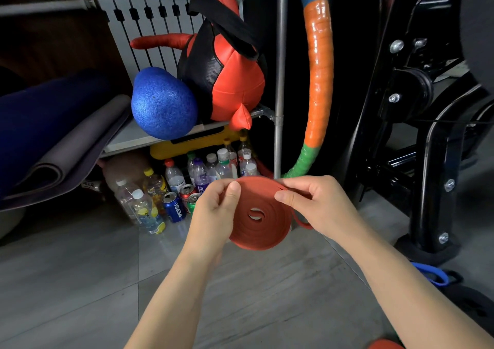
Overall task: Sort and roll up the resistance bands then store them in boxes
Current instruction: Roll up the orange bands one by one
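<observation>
"PEPSI" is read in white on a blue can (175, 207) that stands on the floor (80, 282) under a shelf (125, 137). Just beside it a red can (187, 190) and a green can (193, 199) are seen, but their print cannot be made out. Plastic bottles (145, 212) are crowded round the cans. Their labels are too small to be read, including the characters on a purple one. A red-capped bottle (174, 176) is seen partly filled with clear liquid.

The red band (260, 223) is wound into a flat coil and is held in the air above the floor, in front of the cans. Its left rim is pinched by the left hand (213, 212), with the thumb laid on the near face. Its upper right rim is pinched by the right hand (318, 204), under which a short loose end is left hanging. A blue band (433, 274) is seen on the floor at the right, beside a black frame (427, 161).
</observation>
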Demonstrator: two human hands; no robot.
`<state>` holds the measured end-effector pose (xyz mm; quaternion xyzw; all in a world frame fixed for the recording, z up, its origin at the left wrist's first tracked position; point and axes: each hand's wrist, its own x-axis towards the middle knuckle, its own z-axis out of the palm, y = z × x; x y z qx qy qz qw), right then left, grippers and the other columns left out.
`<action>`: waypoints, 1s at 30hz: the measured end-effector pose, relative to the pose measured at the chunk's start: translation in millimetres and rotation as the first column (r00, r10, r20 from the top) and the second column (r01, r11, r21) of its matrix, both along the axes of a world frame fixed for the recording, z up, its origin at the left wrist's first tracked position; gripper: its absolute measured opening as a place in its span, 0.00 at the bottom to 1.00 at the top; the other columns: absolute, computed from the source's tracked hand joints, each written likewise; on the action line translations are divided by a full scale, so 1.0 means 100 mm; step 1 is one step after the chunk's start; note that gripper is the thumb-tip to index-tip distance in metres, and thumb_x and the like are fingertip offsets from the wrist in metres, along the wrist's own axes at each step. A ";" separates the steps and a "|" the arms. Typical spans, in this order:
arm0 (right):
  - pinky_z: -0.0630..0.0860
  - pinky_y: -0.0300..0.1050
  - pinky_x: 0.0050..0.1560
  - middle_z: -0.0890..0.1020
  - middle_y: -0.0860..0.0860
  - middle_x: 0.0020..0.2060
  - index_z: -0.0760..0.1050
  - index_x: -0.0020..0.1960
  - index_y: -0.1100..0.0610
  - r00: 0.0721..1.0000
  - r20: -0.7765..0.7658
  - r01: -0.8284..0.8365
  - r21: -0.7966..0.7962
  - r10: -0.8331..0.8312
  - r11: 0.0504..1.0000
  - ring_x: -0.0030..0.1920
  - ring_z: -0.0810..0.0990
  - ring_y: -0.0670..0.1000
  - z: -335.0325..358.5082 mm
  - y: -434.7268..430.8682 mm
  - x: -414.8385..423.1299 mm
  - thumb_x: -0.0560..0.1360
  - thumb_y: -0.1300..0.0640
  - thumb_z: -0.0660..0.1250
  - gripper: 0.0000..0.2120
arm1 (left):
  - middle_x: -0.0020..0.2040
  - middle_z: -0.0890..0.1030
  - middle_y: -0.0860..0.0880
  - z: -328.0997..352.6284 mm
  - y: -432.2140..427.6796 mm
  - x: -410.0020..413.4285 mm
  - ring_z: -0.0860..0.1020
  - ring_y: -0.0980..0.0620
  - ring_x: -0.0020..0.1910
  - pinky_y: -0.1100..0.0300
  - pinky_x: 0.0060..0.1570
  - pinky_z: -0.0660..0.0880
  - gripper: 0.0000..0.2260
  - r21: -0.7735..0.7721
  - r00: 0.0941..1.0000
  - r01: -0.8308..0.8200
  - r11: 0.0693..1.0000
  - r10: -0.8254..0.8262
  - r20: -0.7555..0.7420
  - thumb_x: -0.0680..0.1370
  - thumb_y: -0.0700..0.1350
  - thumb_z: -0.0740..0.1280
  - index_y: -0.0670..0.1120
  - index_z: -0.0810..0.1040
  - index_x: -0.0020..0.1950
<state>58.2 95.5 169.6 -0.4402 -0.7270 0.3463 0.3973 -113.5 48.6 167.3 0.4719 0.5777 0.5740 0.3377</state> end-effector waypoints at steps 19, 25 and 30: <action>0.78 0.48 0.47 0.84 0.49 0.41 0.79 0.55 0.57 0.997 -0.051 0.057 0.068 -0.054 0.996 0.42 0.82 0.47 -0.10 -0.08 -0.15 0.76 0.59 0.66 0.09 | 0.63 0.74 0.48 -0.11 -0.04 0.11 0.75 0.46 0.62 0.42 0.63 0.71 0.28 0.051 0.961 -0.009 0.999 -0.005 0.277 0.74 0.31 0.68 0.65 0.72 0.58; 0.75 0.47 0.56 0.80 0.50 0.54 0.65 0.68 0.54 0.997 -0.008 0.078 -0.001 -0.078 0.997 0.53 0.79 0.46 -0.21 -0.11 -0.15 0.79 0.55 0.61 0.18 | 0.58 0.77 0.50 -0.13 -0.01 0.14 0.77 0.46 0.58 0.49 0.60 0.75 0.28 0.065 0.968 -0.083 0.994 0.064 0.244 0.72 0.27 0.66 0.60 0.74 0.57; 0.73 0.39 0.50 0.80 0.43 0.47 0.71 0.59 0.55 0.992 0.001 0.126 0.086 -0.126 0.988 0.49 0.78 0.42 -0.24 -0.07 -0.15 0.80 0.58 0.59 0.10 | 0.57 0.78 0.47 -0.11 0.02 0.08 0.78 0.46 0.56 0.50 0.56 0.77 0.28 0.072 0.950 -0.097 0.993 0.071 0.303 0.71 0.27 0.66 0.61 0.77 0.54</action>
